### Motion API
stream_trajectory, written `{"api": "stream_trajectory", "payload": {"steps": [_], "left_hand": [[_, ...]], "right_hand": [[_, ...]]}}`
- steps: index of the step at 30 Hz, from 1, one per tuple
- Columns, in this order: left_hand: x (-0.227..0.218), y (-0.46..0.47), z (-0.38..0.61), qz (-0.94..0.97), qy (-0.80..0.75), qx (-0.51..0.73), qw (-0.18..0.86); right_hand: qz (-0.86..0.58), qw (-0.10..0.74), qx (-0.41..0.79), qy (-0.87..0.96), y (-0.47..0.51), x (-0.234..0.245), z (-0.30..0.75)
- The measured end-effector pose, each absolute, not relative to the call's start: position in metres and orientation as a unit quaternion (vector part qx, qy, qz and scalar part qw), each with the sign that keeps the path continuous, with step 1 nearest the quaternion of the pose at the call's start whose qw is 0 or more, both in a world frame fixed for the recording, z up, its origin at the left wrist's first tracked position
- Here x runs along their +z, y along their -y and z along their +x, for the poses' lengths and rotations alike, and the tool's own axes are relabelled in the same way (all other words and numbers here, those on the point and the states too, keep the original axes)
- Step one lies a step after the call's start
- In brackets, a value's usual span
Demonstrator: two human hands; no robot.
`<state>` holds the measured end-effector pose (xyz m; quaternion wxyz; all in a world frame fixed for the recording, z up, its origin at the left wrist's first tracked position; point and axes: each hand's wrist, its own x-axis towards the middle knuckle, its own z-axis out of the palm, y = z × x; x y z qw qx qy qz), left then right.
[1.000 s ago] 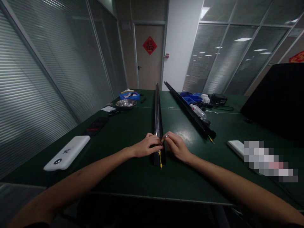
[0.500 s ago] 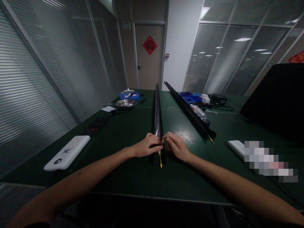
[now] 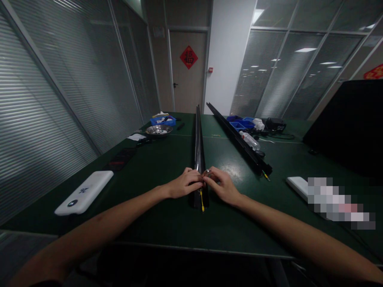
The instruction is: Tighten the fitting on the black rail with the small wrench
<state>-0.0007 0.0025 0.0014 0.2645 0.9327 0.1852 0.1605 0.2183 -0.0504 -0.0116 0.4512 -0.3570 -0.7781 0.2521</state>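
A long black rail lies lengthwise on the green table, its near end between my hands. My left hand is closed over that end from the left, thumb and fingers gripping it. From the right, my right hand pinches a small shiny metal tool against the rail; its exact kind is too small to make out. Just below my fingertips, a short yellow wire sticks out along the rail's end. My fingers hide the spot where the tool meets the rail.
A second black rail lies slanted to the right, beside blue bins and a clear plastic bottle. At left are a white case, a dark pouch and a metal bowl. A dark screen stands at right.
My right fingers have shifted slightly left, closer to my left fingertips, and the metal tool in them has turned. My left hand and the rail stay in place.
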Motion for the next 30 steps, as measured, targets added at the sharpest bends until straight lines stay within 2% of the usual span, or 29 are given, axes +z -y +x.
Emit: {"api": "stream_trajectory", "payload": {"steps": [15,30], "left_hand": [[-0.0036,-0.004,-0.0016,0.93,-0.192,0.173,0.262],[-0.0023,-0.0034,-0.0006,0.933,-0.188,0.175,0.251]], "right_hand": [[-0.36,0.464,0.234,0.775,0.0503,-0.0144,0.2191],[-0.294,0.472,0.206,0.805,0.0479,-0.0096,0.2193]]}}
